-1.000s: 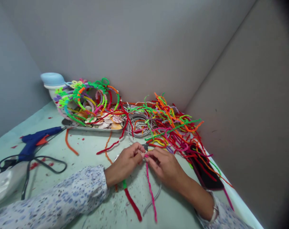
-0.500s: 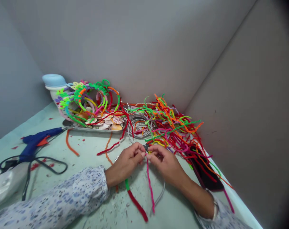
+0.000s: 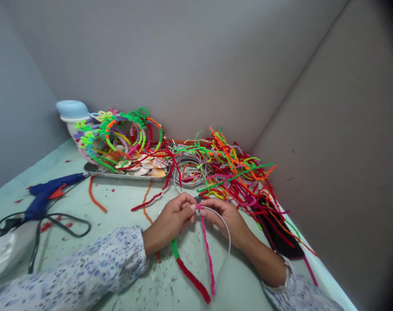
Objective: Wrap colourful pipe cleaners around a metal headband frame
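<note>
My left hand (image 3: pixel 176 216) pinches a thin grey wire band (image 3: pixel 229 235) that curves down on both sides. Red and green pipe cleaner (image 3: pixel 194 281) wraps its left end, which hangs below that hand. A pink pipe cleaner (image 3: pixel 208 255) is coiled round the band at the top, between my fingertips, and its loose tail hangs straight down. My right hand (image 3: pixel 225 218) is closed at the coil's right side, thumb and fingers on the band. The exact grip of its fingertips is partly hidden. Bare wire runs across that hand and down.
A tray (image 3: pixel 128 176) of shells and finished colourful bands stands at the back left, beside a white-and-blue container (image 3: pixel 73 113). A blue glue gun (image 3: pixel 49 190) with its cord lies left. Wire coils (image 3: pixel 190 170), heaped pipe cleaners (image 3: pixel 235 168) and a dark phone (image 3: pixel 280 235) lie right.
The band has turned between my hands, so its bare right side now arcs outside over my right hand. The pink tail and the red end have swung slightly right.
</note>
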A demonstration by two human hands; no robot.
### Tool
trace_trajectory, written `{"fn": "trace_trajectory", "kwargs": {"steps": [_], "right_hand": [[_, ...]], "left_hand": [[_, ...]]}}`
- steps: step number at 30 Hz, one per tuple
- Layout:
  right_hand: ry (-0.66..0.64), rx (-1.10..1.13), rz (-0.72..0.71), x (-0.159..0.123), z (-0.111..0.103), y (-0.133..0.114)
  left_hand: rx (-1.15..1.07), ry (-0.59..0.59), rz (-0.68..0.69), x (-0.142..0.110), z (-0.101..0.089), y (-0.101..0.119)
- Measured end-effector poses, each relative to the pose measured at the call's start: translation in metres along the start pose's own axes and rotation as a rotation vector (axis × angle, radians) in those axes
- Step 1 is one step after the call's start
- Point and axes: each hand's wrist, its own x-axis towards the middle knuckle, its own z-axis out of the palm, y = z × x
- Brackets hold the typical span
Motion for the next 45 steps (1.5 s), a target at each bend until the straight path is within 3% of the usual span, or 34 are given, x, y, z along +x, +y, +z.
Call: {"fn": "trace_trajectory", "kwargs": {"steps": [6,23,35,45], "right_hand": [[0.012,0.01,-0.043,-0.001,0.004,0.003],[-0.025,0.128,0.107,-0.003,0.002,-0.004],[0.004,-0.156,-0.164,-0.006,-0.001,0.003],[-0.067,-0.4,-0.338,-0.006,-0.011,-0.004]], "left_hand": [[-0.019,-0.013,0.004,-0.002,0.001,0.001],[-0.101,-0.037,-0.04,-0.001,0.001,0.001],[-0.2,-0.134,-0.144,0.004,-0.006,-0.003],[-0.21,-0.196,-0.206,0.004,-0.01,0.0]]}}
